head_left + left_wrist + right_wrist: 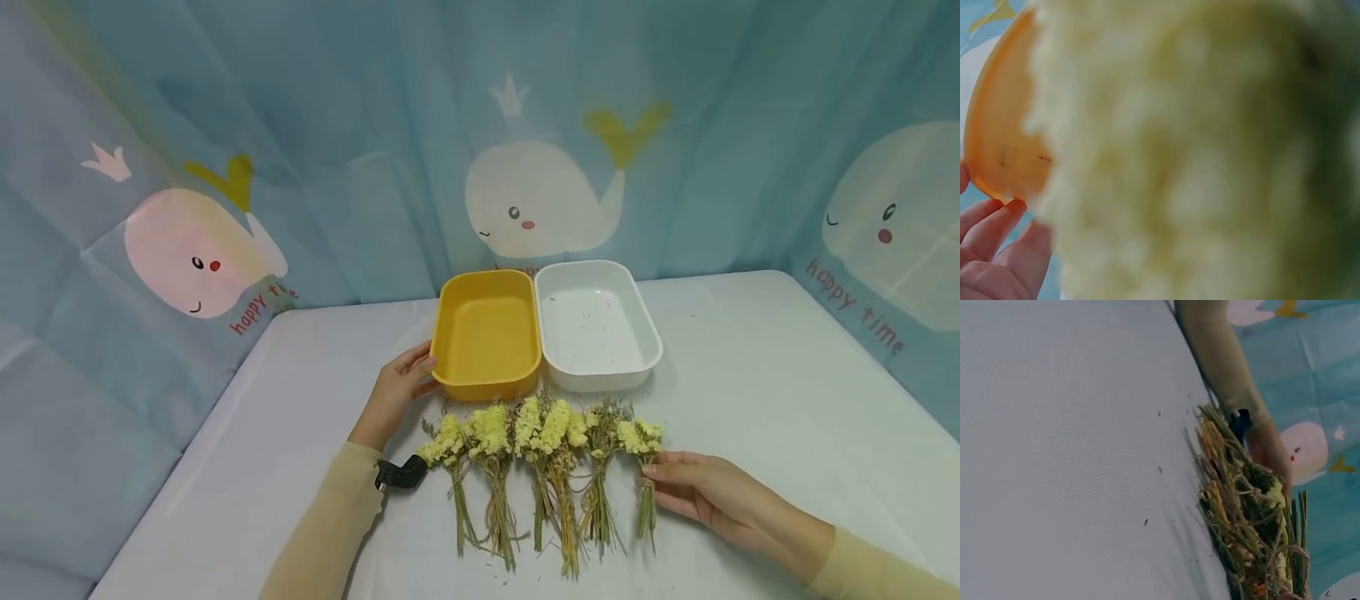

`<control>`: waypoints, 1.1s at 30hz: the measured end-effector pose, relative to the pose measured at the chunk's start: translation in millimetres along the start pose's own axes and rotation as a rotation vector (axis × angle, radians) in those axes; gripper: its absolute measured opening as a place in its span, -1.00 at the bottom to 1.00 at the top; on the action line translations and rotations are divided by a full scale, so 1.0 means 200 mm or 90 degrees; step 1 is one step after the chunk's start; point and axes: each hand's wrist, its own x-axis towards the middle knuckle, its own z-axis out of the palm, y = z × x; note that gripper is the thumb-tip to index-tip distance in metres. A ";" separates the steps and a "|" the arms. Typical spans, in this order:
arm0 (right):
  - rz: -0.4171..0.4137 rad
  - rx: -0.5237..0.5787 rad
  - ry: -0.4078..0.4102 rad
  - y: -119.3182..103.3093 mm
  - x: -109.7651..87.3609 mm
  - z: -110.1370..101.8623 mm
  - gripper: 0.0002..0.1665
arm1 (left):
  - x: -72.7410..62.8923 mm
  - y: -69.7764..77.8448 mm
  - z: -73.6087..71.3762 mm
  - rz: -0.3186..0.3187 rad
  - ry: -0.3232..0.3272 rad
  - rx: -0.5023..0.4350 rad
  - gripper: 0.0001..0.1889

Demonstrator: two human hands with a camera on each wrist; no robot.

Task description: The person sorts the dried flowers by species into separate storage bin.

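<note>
My left hand (397, 392) is at the left side of the yellow tray (487, 391), its fingertips touching the outer wall near the front corner. In the left wrist view the fingers (994, 228) meet the tray's edge, while a blurred yellow flower head (1166, 150) fills most of the picture. With thumb and fingers, my right hand (712, 496) pinches the rightmost bunch of dried flowers (640, 437) just under its yellow blooms. To its left lie several more tied bunches (551, 429) in a row, blooms toward the trays and stems toward me.
A white tray (600, 333) holding small plant crumbs stands against the yellow one's right side. Plant bits are scattered on the white tabletop (787, 400). A blue whale-print curtain (390, 167) encloses the table's back and sides. A black strap device (401, 473) is on the left wrist.
</note>
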 end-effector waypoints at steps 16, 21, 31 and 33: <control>-0.016 0.011 -0.042 -0.10 -0.13 -0.03 0.08 | 0.00 0.01 0.00 -0.002 0.000 -0.002 -0.40; -0.038 -0.041 -0.020 -0.17 -0.11 0.02 0.05 | -0.01 0.01 0.00 0.007 -0.010 -0.001 -0.42; -0.074 -0.091 0.005 -0.31 -0.05 0.08 0.00 | 0.00 0.03 0.01 0.011 -0.017 -0.012 -0.42; -0.087 -0.093 0.007 -0.33 -0.03 0.09 -0.02 | 0.00 0.02 0.01 0.008 -0.013 -0.014 -0.43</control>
